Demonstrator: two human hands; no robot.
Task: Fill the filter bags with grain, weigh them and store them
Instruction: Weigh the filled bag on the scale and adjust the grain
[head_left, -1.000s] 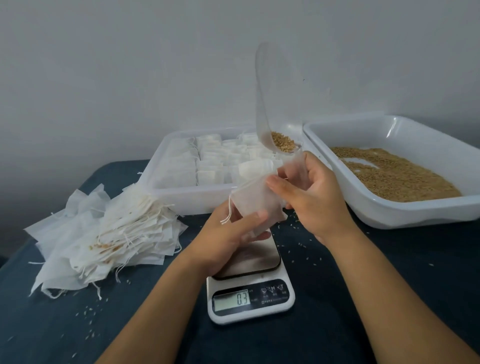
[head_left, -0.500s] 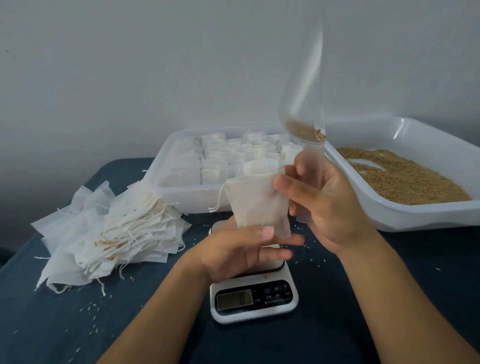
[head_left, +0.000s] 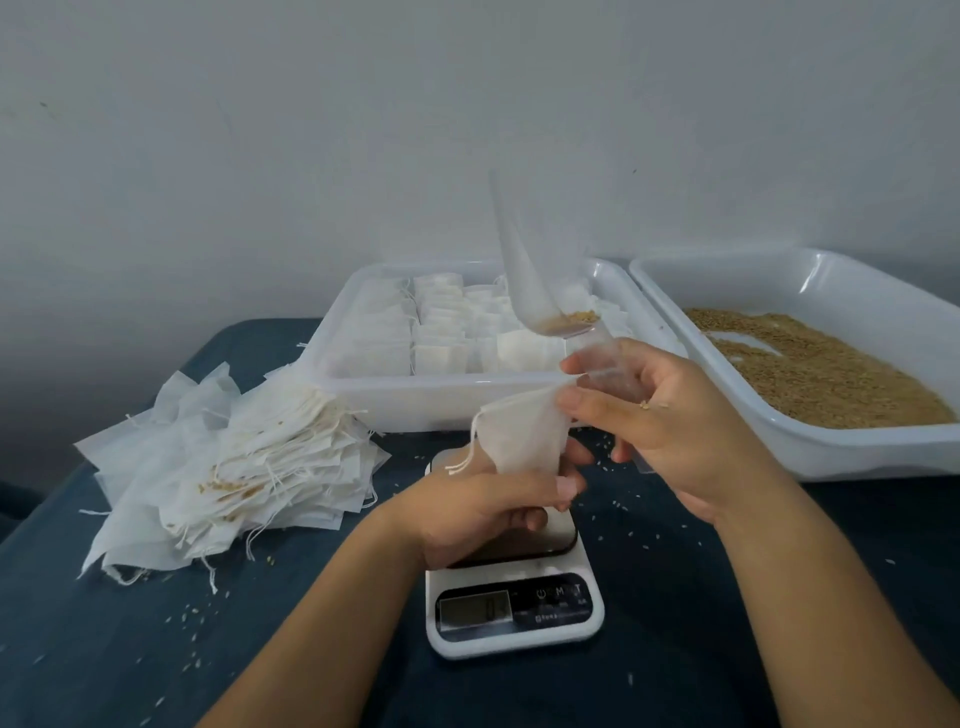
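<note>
My left hand (head_left: 483, 514) grips the bottom of a white filter bag (head_left: 519, 439) held above the scale (head_left: 514, 608). My right hand (head_left: 670, 421) holds a clear plastic scoop (head_left: 535, 280) by its handle, scoop end pointing up, with a little grain low in its bowl. The right thumb and forefinger also pinch the bag's top right edge. A white tray of brown grain (head_left: 810, 369) sits at the right. A second white tray (head_left: 452, 395) behind the scale holds rows of filled bags (head_left: 441, 332).
A heap of empty filter bags (head_left: 228, 467) with strings lies at the left on the dark blue table. Loose grains are scattered over the cloth around the scale and heap. A plain grey wall stands close behind the trays.
The scoop has swung left and tilted, now leaning over the tray of filled bags. The bag has shifted slightly right and lower, and my left hand has slid further down it.
</note>
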